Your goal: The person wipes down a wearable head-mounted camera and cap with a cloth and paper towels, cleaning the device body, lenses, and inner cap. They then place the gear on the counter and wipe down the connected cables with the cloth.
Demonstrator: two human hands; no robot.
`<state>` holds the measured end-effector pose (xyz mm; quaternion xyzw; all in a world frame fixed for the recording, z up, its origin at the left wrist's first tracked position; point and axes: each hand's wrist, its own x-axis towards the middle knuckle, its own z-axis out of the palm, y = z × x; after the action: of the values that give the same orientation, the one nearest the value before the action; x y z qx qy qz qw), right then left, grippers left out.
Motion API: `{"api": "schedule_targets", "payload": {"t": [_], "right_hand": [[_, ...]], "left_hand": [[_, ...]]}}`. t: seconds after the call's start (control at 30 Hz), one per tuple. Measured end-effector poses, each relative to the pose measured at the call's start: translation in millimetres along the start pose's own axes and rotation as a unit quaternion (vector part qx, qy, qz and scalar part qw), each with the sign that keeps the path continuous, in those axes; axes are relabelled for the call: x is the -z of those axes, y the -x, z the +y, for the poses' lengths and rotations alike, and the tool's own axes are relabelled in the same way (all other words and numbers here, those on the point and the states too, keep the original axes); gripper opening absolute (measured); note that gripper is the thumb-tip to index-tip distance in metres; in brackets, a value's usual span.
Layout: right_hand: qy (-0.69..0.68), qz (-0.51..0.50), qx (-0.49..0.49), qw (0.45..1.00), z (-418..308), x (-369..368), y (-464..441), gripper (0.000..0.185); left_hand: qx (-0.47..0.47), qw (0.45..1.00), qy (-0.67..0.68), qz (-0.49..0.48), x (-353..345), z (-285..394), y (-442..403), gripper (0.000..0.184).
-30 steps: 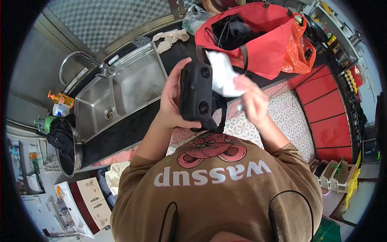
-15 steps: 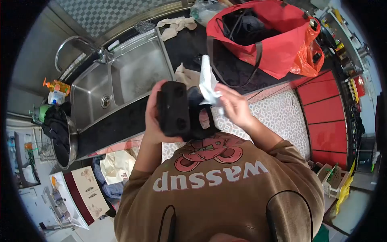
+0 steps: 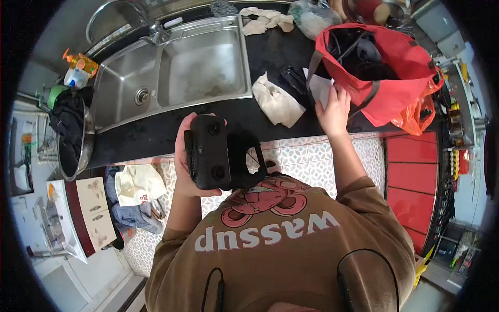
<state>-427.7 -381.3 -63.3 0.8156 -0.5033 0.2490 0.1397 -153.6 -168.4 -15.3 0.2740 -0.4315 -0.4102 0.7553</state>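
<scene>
My left hand [image 3: 183, 156] grips a black headset-like device [image 3: 210, 153] with two round lenses and a looped strap, held in front of my shirt. Beside the red bag, at the counter's front, my right hand [image 3: 335, 112] has its fingers closed on a white tissue [image 3: 320, 87]. The fingertips are partly hidden by the tissue and the bag's handle. A cream cloth [image 3: 277, 101] lies on the counter left of that hand, and a dark shiny object [image 3: 293, 79] sits behind it.
A double steel sink [image 3: 202, 57] is set in the black counter [image 3: 140, 127]. The large red bag [image 3: 405, 93] holds dark items, with an orange plastic bag [image 3: 416, 119] beside it. A metal basin [image 3: 78, 156] with black fabric stands at the left end.
My right hand has moved forward and right with the white tissue, from beside the device to the counter by the red bag. The device has shifted slightly left and down.
</scene>
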Motion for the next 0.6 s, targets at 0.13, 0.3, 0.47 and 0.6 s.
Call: {"api": "schedule_targets", "payload": {"t": [0.13,0.3,0.47,0.6], "right_hand": [[-0.089,-0.168,-0.008,0.982,-29.2,-11.4,-18.2,0.035],[0.005,-0.288,-0.038,0.957,-21.3,-70.5,-26.5,0.029],[-0.067,-0.209,-0.072,0.973,-14.9,-59.1,-20.6,0.018],[-0.433,-0.196,-0.169,0.864,-4.6,-35.8,-21.6,0.008]], "left_hand": [[0.013,1.0,-0.014,0.011,4.9,5.0,9.9,0.128],[0.027,0.997,-0.059,0.039,4.1,12.6,16.5,0.132],[0.02,0.995,-0.085,0.038,7.6,16.7,16.8,0.132],[0.013,0.996,-0.086,0.014,10.2,9.1,8.2,0.132]]}}
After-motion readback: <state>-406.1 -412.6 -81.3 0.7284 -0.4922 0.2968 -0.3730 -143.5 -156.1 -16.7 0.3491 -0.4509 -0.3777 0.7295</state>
